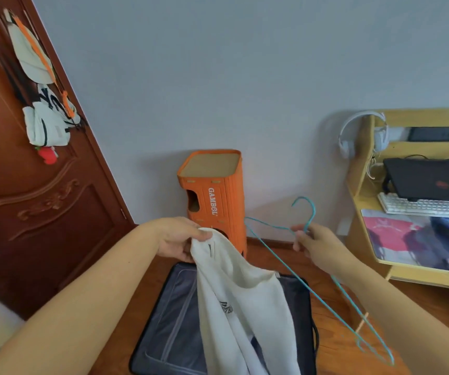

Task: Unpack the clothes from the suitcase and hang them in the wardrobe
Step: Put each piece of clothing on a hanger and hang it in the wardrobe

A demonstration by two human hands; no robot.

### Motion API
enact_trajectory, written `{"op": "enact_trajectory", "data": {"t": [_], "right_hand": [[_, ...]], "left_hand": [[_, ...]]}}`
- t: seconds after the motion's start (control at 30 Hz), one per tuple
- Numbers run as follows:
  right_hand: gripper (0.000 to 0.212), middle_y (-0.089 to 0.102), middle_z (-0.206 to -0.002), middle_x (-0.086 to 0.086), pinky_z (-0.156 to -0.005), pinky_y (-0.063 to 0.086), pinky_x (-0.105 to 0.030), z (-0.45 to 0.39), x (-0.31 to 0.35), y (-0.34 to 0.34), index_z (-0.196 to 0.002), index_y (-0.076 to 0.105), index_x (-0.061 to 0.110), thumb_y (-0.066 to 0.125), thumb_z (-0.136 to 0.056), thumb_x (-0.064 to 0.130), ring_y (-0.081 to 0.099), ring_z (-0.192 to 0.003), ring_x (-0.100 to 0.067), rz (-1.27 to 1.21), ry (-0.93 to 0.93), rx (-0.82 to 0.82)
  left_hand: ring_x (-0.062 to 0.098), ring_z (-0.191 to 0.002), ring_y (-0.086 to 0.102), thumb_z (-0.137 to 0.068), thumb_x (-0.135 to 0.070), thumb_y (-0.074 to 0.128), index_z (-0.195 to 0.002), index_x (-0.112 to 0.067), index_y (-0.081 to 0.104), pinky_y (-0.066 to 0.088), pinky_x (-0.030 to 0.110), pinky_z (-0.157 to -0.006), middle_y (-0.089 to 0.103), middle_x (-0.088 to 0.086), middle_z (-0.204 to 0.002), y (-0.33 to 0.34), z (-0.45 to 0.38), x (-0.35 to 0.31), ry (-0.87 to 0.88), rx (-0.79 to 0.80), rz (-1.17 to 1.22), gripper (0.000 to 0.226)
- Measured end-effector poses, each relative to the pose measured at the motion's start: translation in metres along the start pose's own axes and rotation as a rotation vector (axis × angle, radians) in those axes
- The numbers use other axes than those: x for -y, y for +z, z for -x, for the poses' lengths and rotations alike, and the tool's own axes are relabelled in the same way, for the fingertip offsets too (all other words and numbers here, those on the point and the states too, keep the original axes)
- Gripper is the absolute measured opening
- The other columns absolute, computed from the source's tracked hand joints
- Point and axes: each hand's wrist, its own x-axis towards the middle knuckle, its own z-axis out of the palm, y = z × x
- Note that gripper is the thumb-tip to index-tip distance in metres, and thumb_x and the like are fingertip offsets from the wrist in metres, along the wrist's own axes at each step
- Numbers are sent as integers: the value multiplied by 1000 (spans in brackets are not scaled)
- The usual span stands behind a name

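My left hand grips the top of a white garment with a small dark print, which hangs down over the open dark suitcase on the wooden floor. To the right, my right hand pinches a thin blue wire hanger just below its hook. The hanger is tilted, with its long bar running down to the lower right. Hanger and garment are apart.
An orange stool marked GAMBOL stands against the grey wall behind the suitcase. A brown carved wooden door with hanging bags is on the left. On the right stands a yellow desk with a laptop, keyboard and headphones.
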Motion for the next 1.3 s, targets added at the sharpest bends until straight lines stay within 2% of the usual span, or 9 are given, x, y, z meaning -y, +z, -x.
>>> {"op": "enact_trajectory", "data": {"t": [0.17, 0.27, 0.4, 0.6, 0.77, 0.97, 1.1, 1.23, 1.3], "right_hand": [[42, 59, -53, -6, -54, 36, -31, 23, 32, -37, -65, 67, 10, 56, -100, 29, 44, -45, -13, 97, -170, -153], [41, 66, -57, 5, -56, 38, -19, 44, 49, -37, -61, 66, 13, 57, -99, 25, 52, -50, -7, 278, -205, -91], [39, 68, -59, 4, -61, 41, -13, 51, 69, -22, -63, 66, 12, 56, -99, 24, 57, -57, -3, 315, -231, -101], [31, 70, -72, -5, -71, 48, -41, 40, 78, 55, -72, 59, 12, 53, -98, 26, 63, -78, -32, 356, -279, -13], [31, 67, -63, 4, -66, 45, -27, 40, 93, 42, -69, 64, 11, 57, -98, 18, 60, -64, -15, -75, -340, -176], [26, 67, -68, -7, -62, 44, -25, 53, 133, 18, -74, 65, 9, 58, -98, 10, 55, -58, -9, -257, -536, -168], [15, 69, -77, 1, -64, 47, -34, 33, 141, 11, -87, 62, 14, 57, -99, 20, 58, -66, -16, -137, -497, -226], [7, 56, -97, -1, -79, 44, -36, 48, 113, 20, -101, 60, 11, 59, -96, 16, 52, -90, -22, 74, -731, -679], [7, 55, -93, 1, -79, 39, -29, 78, 81, 43, -99, 59, 14, 58, -95, 20, 51, -86, -19, 160, -850, -521]], "left_hand": [[30, -102, 61, -107, -19, 47, -119, -2, 66, 46, 30, -76, 65, 13, -108, 22, -28, 2, 255, -548, -474, 28], [24, -90, 54, -109, -21, 42, -108, 2, 66, 34, 25, -62, 63, 13, -99, 29, -31, 1, 384, -564, -575, 33], [31, -85, 58, -109, -28, 40, -84, -4, 60, 36, 33, -66, 61, 10, -85, 36, -26, -8, 487, -548, -738, 39], [34, -86, 54, -106, -29, 45, -63, -31, 37, 46, 46, -78, 47, 3, -77, 84, 9, -28, 725, -631, -949, 44], [20, -80, 52, -104, -31, 50, -78, -25, 63, 44, 40, -74, 46, -2, -90, 93, 58, -33, 972, -679, -937, 30], [21, -90, 53, -103, -41, 46, -102, -24, 70, 31, 31, -75, 62, -1, -96, 77, 97, -68, 1324, -773, -1444, 29], [23, -78, 55, -105, -35, 49, -109, -20, 60, 13, 26, -51, 62, -8, -87, 77, 113, -84, 1241, -825, -1448, 19], [31, -93, 57, -107, -33, 46, -119, -26, 60, 16, 29, -61, 64, -3, -96, 79, 109, -93, 1120, -814, -1324, 19], [26, -96, 56, -107, -27, 49, -118, -22, 64, 18, 23, -63, 69, 6, -101, 76, 107, -91, 1160, -811, -1221, 19]]}}
